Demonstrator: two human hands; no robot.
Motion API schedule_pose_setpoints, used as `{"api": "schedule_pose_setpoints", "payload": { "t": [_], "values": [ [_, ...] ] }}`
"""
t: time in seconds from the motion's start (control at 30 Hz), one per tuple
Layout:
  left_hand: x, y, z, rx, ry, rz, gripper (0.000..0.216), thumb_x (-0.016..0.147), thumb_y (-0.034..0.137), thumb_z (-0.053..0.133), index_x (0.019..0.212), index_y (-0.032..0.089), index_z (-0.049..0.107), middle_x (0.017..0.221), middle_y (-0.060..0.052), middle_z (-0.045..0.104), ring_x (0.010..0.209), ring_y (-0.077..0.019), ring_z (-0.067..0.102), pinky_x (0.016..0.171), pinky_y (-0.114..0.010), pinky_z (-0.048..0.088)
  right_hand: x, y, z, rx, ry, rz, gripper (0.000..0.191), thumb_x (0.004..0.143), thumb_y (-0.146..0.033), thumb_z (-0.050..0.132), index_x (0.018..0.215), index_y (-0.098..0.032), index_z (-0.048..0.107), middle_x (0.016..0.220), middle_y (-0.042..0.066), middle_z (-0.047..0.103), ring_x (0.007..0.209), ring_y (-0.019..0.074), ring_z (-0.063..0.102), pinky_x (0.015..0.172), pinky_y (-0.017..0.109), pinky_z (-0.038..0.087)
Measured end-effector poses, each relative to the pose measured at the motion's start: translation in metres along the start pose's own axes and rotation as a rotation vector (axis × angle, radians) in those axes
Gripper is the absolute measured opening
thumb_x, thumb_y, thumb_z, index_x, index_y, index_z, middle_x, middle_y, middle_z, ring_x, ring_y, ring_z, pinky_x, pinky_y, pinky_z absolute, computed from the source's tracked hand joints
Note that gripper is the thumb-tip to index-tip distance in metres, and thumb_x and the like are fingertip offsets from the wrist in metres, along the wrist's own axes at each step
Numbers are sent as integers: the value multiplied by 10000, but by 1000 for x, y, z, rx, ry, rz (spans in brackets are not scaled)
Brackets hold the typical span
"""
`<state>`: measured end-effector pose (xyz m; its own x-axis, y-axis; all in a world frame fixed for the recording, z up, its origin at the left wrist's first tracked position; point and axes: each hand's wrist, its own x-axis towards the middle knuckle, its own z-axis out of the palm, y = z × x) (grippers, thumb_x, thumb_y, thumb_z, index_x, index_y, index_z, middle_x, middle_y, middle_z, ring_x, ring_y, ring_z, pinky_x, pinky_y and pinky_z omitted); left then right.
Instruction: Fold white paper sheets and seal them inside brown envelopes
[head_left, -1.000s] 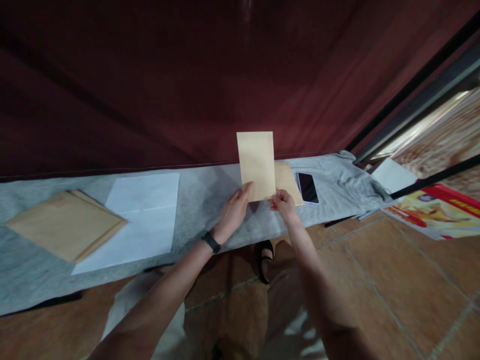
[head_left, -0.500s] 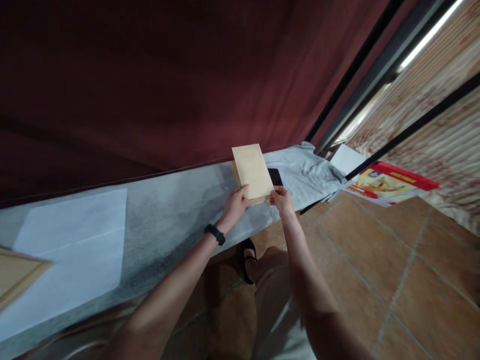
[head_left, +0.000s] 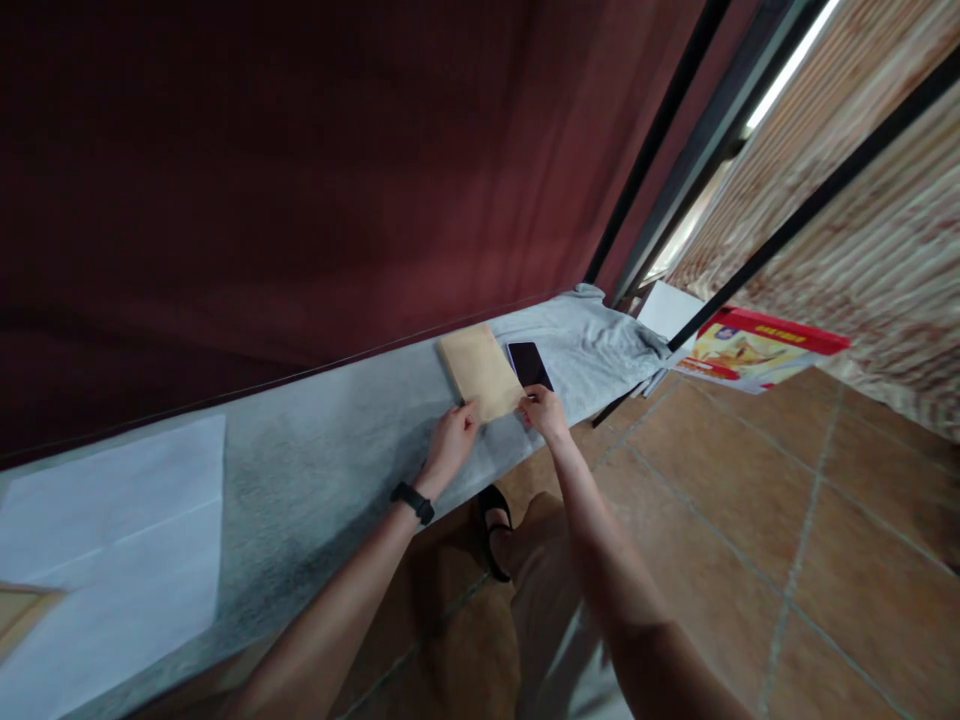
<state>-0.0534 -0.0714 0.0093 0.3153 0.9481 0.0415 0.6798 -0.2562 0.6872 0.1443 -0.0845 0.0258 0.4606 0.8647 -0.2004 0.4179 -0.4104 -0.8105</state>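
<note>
A small brown envelope (head_left: 480,370) lies flat on the grey cloth-covered ledge (head_left: 337,440). My left hand (head_left: 448,445), with a black band on its wrist, has its fingertips pinched on the envelope's near left corner. My right hand (head_left: 543,411) pinches the near right corner. A black phone (head_left: 529,364) lies face up just right of the envelope, beside my right hand.
A large white sheet (head_left: 112,550) lies at the left end of the ledge, with a brown envelope corner (head_left: 19,610) at the frame edge. A red and yellow printed box (head_left: 750,350) sits at the right. Dark red curtain behind; tiled floor below.
The envelope, held upright in both hands a second ago, has been lowered flat onto the ledge on the stack by the phone. The view has swung right.
</note>
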Motion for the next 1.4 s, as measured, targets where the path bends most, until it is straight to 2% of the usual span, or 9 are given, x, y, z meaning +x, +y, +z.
{"api": "schedule_pose_setpoints", "payload": {
  "t": [0.13, 0.3, 0.53, 0.7, 0.8, 1.0, 1.17, 1.27, 1.4],
  "values": [
    [-8, 4, -2, 66, 19, 49, 419, 919, 111, 596, 1329, 185, 648, 1034, -61, 665, 932, -161, 654, 849, -249, 503, -6, -4, -1, -67, 22, 3, 321, 831, -166, 585, 1112, -235, 724, 823, 25, 757, 758, 181, 725, 728, 249, 567],
    [-18, 12, -4, 210, 34, 63, 363, 967, 234, 605, 1327, 193, 610, 1159, -90, 631, 1064, -199, 648, 893, -270, 498, -9, -8, 0, -110, 32, -17, 338, 853, -180, 569, 1146, -257, 719, 805, 17, 753, 782, 189, 728, 724, 255, 569],
    [-20, 19, -4, 333, 4, 60, 347, 1000, 234, 534, 1343, 213, 582, 1178, -100, 646, 1053, -217, 662, 841, -291, 505, -12, -11, 1, -148, 52, -51, 330, 853, -184, 583, 1139, -252, 735, 826, 36, 766, 821, 205, 741, 749, 254, 560],
    [-18, 19, -6, 388, 9, 69, 342, 1007, 241, 507, 1340, 227, 583, 1145, -100, 659, 1003, -234, 672, 770, -311, 503, -11, -13, 2, -395, 81, -71, 354, 912, -230, 554, 1226, -224, 716, 1019, 100, 780, 1011, 237, 738, 852, 281, 543],
    [-17, 20, -6, 424, 11, 71, 330, 1013, 258, 499, 1330, 237, 585, 1138, -96, 663, 974, -243, 678, 741, -324, 500, -10, -14, 4, -464, 68, -72, 371, 939, -244, 538, 1275, -225, 694, 1061, 116, 775, 1038, 245, 734, 863, 293, 539],
    [-15, 21, -5, 445, 14, 59, 297, 1009, 275, 518, 1296, 257, 596, 1159, -96, 667, 995, -244, 680, 768, -329, 505, -12, -16, 5, -487, 88, -92, 360, 961, -277, 522, 1277, -225, 687, 1045, 126, 773, 1013, 258, 738, 845, 299, 538],
    [-19, 22, -12, 419, 21, 86, 347, 1008, 336, 544, 1339, 237, 567, 1161, -105, 675, 1025, -252, 679, 778, -327, 513, -15, -22, 4, -440, 142, -98, 395, 966, -274, 493, 1317, -186, 652, 1096, 159, 759, 1061, 285, 716, 901, 346, 526],
    [-35, 10, -24, 441, 42, 96, 380, 1023, 324, 501, 1384, 222, 553, 1233, -121, 665, 1093, -258, 660, 885, -349, 513, -17, -31, 6, -397, 206, -116, 407, 974, -264, 449, 1318, -183, 651, 1109, 155, 756, 1068, 278, 707, 918, 351, 514],
    [-71, -35, -62, 549, 88, 33, 410, 1008, 264, 479, 1401, 193, 570, 1424, -142, 594, 1238, -300, 597, 1054, -424, 464, -23, -42, 24, -325, 154, -253, 381, 950, -250, 436, 1215, -205, 707, 1036, 102, 773, 965, 230, 721, 838, 287, 513]
  ]
}}
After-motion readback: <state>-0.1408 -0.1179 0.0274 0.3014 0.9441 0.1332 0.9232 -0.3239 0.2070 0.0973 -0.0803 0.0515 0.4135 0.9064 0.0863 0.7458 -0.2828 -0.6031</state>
